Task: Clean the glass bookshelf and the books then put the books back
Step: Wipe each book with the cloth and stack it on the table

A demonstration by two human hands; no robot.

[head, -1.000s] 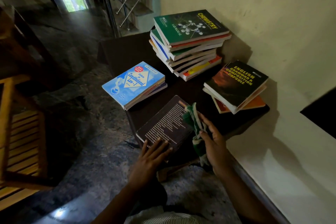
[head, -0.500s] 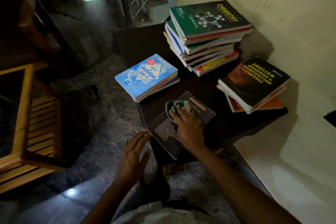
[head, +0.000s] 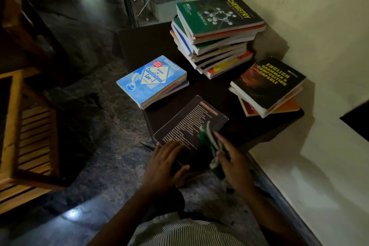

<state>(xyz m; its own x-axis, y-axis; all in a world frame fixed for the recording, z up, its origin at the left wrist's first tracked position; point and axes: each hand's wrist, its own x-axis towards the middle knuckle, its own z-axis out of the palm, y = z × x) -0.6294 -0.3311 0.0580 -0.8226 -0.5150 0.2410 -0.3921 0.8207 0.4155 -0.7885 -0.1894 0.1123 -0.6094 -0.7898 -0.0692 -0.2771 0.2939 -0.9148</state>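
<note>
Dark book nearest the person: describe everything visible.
The dark book lies flat and skewed at the table's near edge. It looks like a paperback; the upturned cover shows rows of small pale text under an orange heading. The left hand rests its fingers on the near-left corner. The green-white cloth, held by the right hand, touches its right side.

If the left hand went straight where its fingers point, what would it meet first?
The left hand rests on the dark book; going on, it crosses that cover, then probably meets the tall stack.
</note>
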